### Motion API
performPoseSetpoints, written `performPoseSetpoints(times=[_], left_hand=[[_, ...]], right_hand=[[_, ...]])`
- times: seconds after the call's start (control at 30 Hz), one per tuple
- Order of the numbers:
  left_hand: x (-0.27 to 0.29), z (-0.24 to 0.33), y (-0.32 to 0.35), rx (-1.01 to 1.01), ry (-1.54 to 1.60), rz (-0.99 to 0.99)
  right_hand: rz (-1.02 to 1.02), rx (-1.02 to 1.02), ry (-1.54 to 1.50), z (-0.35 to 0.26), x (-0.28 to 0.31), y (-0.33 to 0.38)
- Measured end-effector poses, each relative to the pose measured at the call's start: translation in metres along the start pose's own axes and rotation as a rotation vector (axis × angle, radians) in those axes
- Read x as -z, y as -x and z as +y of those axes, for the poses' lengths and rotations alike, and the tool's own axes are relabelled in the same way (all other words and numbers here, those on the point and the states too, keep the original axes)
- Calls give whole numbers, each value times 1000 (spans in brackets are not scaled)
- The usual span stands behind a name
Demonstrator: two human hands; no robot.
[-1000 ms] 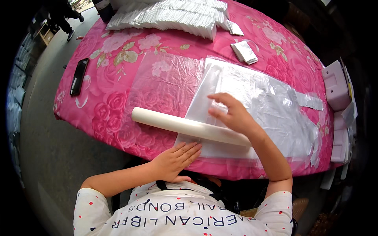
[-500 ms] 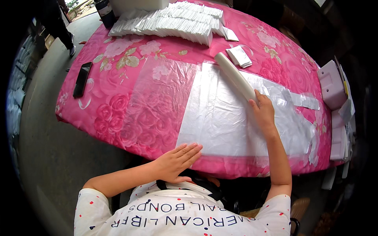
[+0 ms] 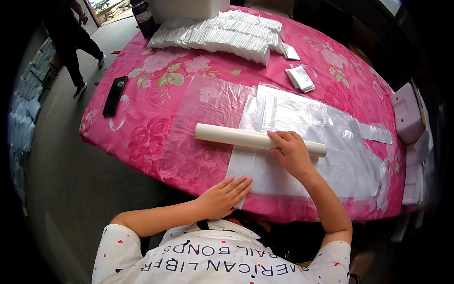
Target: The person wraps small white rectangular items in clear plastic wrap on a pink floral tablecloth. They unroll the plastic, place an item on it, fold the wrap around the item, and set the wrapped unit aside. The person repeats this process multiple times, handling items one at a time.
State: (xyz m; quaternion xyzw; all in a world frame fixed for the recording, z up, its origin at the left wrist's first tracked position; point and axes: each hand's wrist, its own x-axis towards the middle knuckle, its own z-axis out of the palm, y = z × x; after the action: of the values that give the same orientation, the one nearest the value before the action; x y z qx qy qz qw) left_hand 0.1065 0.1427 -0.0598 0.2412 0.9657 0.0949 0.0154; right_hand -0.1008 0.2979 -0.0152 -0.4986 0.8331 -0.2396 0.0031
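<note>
My right hand is closed around a smooth off-white tube near its right end. The tube lies crosswise, its left part over a clear plastic sheet and its right part over a whitish stack of plastic sheets. My left hand rests flat at the near edge of the stack, fingers stretched out and nothing held. The clear sheet spreads out to the left of the stack, with the pink cloth showing through it.
A pink flowered cloth covers the table. Rows of folded white packets stand at the back beside a dark bottle, with a small pile nearer. A phone lies left, pale plastic holders stand right. A person walks behind.
The tube has swung from a steep slant at the back to lying crosswise, nearer me and further left. My right hand went with it. My left hand stays flat at the near edge.
</note>
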Motion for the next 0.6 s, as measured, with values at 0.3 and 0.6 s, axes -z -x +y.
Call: performPoseSetpoints(times=[0.3,0.6], left_hand=[[2,-14,4,-168,4,132],[13,-38,16,-329,206,215]], right_hand=[[269,-46,200,56,-11,-78],[-279,227,-301,-35,-26,10]])
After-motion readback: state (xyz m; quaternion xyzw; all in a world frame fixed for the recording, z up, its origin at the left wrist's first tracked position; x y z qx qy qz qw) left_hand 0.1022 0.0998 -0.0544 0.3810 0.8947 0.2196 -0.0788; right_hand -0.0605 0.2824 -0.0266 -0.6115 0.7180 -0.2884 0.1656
